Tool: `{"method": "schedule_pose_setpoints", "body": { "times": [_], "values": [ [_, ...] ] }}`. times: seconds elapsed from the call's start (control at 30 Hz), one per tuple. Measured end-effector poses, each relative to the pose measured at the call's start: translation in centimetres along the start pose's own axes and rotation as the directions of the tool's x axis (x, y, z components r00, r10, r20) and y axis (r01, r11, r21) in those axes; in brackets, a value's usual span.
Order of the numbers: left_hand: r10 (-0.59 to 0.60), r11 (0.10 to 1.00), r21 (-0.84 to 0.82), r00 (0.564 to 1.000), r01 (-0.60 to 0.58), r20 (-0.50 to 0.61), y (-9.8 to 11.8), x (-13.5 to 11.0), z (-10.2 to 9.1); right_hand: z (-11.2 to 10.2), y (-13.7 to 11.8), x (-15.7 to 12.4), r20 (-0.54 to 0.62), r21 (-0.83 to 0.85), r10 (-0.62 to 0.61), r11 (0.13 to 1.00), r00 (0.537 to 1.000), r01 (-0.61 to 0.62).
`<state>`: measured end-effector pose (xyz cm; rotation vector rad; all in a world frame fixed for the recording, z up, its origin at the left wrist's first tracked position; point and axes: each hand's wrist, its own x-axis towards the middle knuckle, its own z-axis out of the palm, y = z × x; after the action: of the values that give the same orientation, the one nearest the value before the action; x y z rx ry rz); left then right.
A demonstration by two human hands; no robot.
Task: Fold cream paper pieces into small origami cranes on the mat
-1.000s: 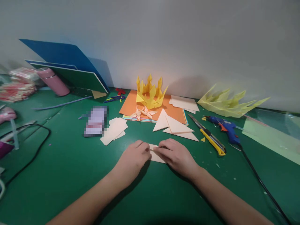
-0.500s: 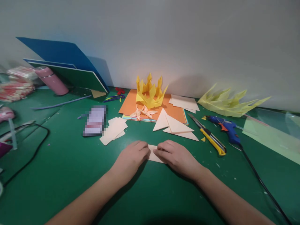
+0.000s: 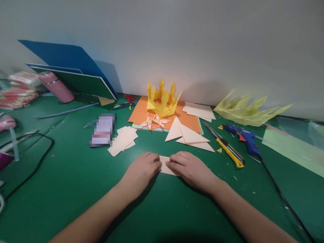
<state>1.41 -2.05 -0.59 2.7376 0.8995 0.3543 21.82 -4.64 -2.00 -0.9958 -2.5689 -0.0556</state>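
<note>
A small pale peach piece of paper (image 3: 165,166) lies on the green table between my two hands. My left hand (image 3: 146,168) is closed on its left end, the fingers bent and their tips partly hidden. On the right end, my right hand (image 3: 188,168) has its fingers and thumb pressed together over the paper. Beyond my hands lie folded peach paper triangles (image 3: 191,133) and, to the left, several loose peach paper rectangles (image 3: 124,139). Small peach folded paper pieces (image 3: 154,121) rest near a yellow folded-paper crown (image 3: 162,104).
An orange sheet stack (image 3: 138,111) lies under the crown. To the right are a yellow utility knife (image 3: 229,150), blade out, a blue glue gun (image 3: 249,140) with its cord, and a pale yellow paper crown (image 3: 248,109). A blurred-out phone (image 3: 103,130) and pink bottle (image 3: 57,87) are left.
</note>
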Motion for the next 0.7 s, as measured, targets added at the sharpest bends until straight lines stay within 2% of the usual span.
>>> {"method": "schedule_pose_setpoints", "body": {
  "times": [0.3,0.5,0.6,0.7],
  "values": [
    [0.017,1.0,0.002,1.0,-0.017,0.017,0.0,-0.1,0.4,-0.3,-0.1,0.1,-0.013,-0.022,-0.01,1.0,1.0,0.01],
    [-0.014,0.999,0.039,0.999,0.013,0.03,0.4,-0.3,-0.1,-0.2,-0.1,0.1,-0.033,-0.001,-0.014,1.0,0.999,0.014],
    [-0.013,0.992,0.125,1.0,0.01,0.028,1.4,-0.3,-0.1,-0.1,-0.1,0.1,-0.045,-0.007,-0.018,1.0,0.999,0.018],
    [-0.016,0.949,0.314,0.998,-0.004,0.062,3.0,-0.4,0.8,-0.1,0.0,0.0,-0.051,-0.009,-0.028,1.0,0.998,0.027]
  ]
}}
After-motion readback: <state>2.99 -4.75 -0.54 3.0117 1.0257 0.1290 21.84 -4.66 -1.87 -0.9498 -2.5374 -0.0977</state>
